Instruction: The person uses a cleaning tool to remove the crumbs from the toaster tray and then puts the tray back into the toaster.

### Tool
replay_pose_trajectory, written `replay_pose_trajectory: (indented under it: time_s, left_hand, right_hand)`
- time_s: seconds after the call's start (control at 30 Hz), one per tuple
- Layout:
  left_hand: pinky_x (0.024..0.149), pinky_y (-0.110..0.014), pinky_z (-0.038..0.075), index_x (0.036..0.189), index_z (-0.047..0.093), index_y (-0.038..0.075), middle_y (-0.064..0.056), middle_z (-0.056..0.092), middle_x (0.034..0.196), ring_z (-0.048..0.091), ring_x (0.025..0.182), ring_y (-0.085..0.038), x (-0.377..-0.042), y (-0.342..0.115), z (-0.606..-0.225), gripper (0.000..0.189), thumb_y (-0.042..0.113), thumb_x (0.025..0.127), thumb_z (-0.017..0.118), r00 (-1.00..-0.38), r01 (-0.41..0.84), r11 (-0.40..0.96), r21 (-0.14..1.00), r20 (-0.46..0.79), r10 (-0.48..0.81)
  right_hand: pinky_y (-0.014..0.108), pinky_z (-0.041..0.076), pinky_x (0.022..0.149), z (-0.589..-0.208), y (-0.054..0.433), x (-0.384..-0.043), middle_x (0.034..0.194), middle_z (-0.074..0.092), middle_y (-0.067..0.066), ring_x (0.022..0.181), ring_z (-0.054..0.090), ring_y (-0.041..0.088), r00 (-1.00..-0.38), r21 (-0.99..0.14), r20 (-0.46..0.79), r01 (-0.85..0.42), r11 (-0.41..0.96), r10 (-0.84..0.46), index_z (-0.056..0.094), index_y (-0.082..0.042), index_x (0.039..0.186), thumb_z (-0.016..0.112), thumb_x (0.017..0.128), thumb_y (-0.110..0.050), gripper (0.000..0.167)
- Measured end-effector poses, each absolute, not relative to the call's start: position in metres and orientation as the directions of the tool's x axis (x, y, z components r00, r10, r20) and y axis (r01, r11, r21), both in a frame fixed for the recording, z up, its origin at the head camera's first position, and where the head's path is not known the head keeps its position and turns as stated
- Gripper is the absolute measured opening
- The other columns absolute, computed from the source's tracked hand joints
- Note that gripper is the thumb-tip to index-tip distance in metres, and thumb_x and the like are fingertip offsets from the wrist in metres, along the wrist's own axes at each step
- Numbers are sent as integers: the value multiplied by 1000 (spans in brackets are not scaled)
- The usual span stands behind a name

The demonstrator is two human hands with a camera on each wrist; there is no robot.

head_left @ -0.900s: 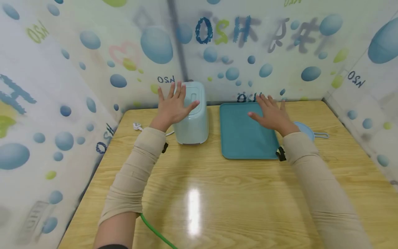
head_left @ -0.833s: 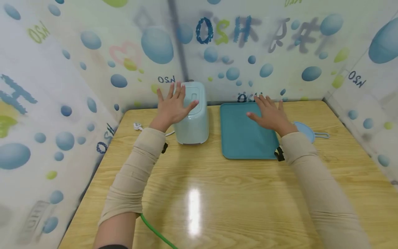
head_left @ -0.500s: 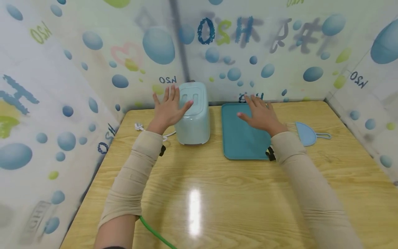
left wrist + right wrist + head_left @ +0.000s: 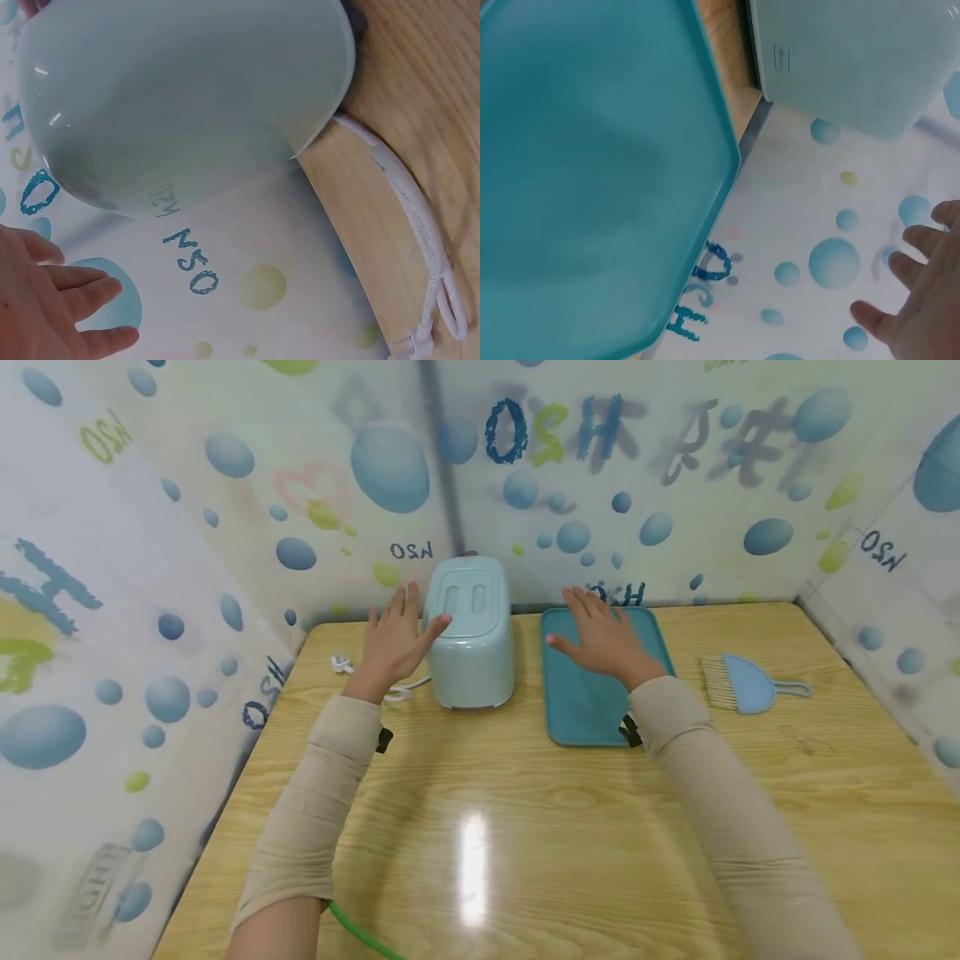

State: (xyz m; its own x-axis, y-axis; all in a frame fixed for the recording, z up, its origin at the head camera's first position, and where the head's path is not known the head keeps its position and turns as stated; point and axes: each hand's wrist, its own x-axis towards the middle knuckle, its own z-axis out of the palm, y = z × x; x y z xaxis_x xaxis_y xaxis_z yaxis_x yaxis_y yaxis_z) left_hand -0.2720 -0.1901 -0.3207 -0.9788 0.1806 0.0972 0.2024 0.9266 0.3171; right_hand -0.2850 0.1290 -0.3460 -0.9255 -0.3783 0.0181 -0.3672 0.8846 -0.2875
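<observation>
Raised above the table (image 4: 525, 827), with straight fingers (image 4: 94, 298) fanned apart: the left hand (image 4: 393, 647). Just to the right of those fingers: a pale blue-green toaster (image 4: 471, 668), upright near the wall (image 4: 645, 502), with two long recesses on top. Crossed at its left edge by the thumb in the head view; hard to tell whether touched. Likewise raised, with fingers straight and a little apart and with the thumb turned toward the toaster: the right hand (image 4: 606, 643). Behind and below it in the head view: a teal tray (image 4: 581, 710), flat on the table, just beside the toaster with a gap between. Seen apart from the fingers in the right wrist view. Farther right, past the tray: a blue brush (image 4: 753, 687) with pale bristles facing it. Left of the toaster: a white cord (image 4: 409, 195) with a plug (image 4: 341, 665), both on the table.
</observation>
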Motion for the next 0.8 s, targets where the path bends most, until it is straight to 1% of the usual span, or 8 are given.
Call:
replay_pose_trajectory:
  time_s: [0.13, 0.23, 0.37, 0.47, 0.57, 0.67, 0.73, 0.8]
  left_hand:
    - [119, -56, 17, 154, 6, 2, -25, 17, 158, 20, 146, -42, -267, -197, -328, 125, 94, 69, 7, -974, 211, 915, 345, 148, 169]
    - [114, -56, 28, 154, 10, 1, -28, 24, 154, 28, 141, -43, -264, -201, -333, 127, 95, 68, 10, -977, 192, 912, 363, 160, 142]
    - [92, -54, 46, 154, 10, 3, -31, 28, 148, 41, 127, -44, -258, -204, -340, 125, 94, 70, 16, -987, 139, 908, 396, 134, 93]
    - [79, -51, 49, 154, 11, 3, -30, 35, 143, 50, 115, -42, -254, -203, -348, 119, 91, 75, 18, -994, 93, 887, 453, 88, 60]
    - [85, -52, 49, 153, 14, 1, -27, 42, 140, 54, 115, -40, -250, -203, -358, 111, 86, 81, 19, -999, 35, 818, 574, 18, 30]
    - [94, -52, 49, 152, 17, -2, -26, 45, 140, 53, 119, -41, -247, -202, -367, 103, 79, 87, 21, -998, -35, 693, 721, -59, 11]
    - [92, -49, 51, 151, 18, -3, -27, 44, 141, 53, 120, -41, -246, -201, -372, 96, 73, 92, 22, -995, -78, 603, 794, -103, 8]
    - [86, -43, 55, 150, 19, -4, -28, 43, 141, 55, 114, -40, -244, -199, -377, 90, 67, 95, 24, -990, -119, 508, 853, -143, 7]
  right_hand:
    - [61, 14, 117, -345, 118, -286, 164, 1, 10, 151, 6, 32, -916, -260, 30, -393, 882, -400, -2, -12, 156, 38, 96, -60, 87]
    - [59, 13, 118, -343, 111, -286, 164, -1, 9, 151, 5, 31, -912, -261, 39, -404, 876, -409, -3, -12, 156, 41, 97, -58, 86]
    - [58, 11, 119, -342, 101, -285, 164, -2, 8, 151, 4, 31, -904, -274, 49, -421, 865, -424, -3, -12, 156, 42, 97, -57, 86]
    - [58, 11, 120, -344, 95, -284, 164, -1, 9, 151, 4, 31, -901, -291, 61, -428, 855, -430, -1, -11, 156, 42, 97, -56, 86]
    - [57, 10, 120, -345, 89, -283, 164, -1, 10, 151, 2, 31, -900, -319, 80, -430, 845, -428, -2, -10, 156, 42, 97, -57, 87]
    - [57, 9, 120, -345, 82, -282, 164, -2, 11, 151, 1, 31, -896, -342, 105, -440, 830, -432, -3, -9, 155, 41, 97, -58, 88]
    - [57, 7, 120, -344, 78, -281, 164, -2, 11, 151, -1, 31, -892, -360, 116, -448, 818, -437, -4, -9, 155, 42, 96, -57, 89]
    - [56, 6, 121, -342, 73, -280, 164, -3, 11, 151, -2, 31, -888, -379, 125, -455, 806, -443, -5, -9, 155, 41, 96, -58, 90]
